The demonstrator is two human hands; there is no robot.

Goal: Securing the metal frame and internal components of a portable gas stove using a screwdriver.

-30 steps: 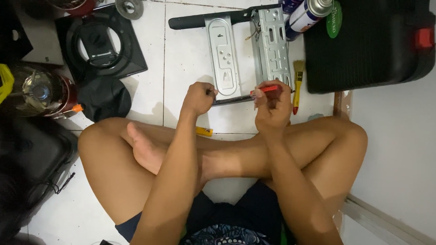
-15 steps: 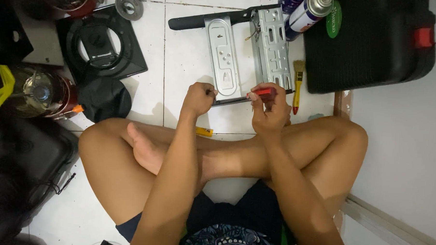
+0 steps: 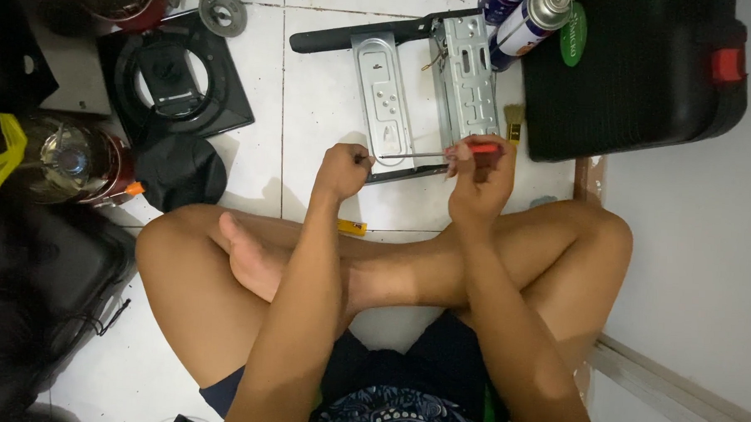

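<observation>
At the bottom of the frame, the person sits cross-legged on the white tiled floor (image 3: 322, 84), bare legs folded. Above the knees, at centre frame, the left hand (image 3: 341, 170) is closed in a fist around something small; what it grips cannot be told. The right hand (image 3: 479, 180) is clamped on the red handle of a screwdriver (image 3: 444, 152), whose thin shaft runs level leftward to the left fist. Just beyond the hands lies a grey metal bracket (image 3: 425, 88) with a black bar across its far end. At upper right, two spray cans (image 3: 528, 17) rest against a black case (image 3: 647, 71). At upper left lies a black square plate (image 3: 174, 77) with a round opening.
</observation>
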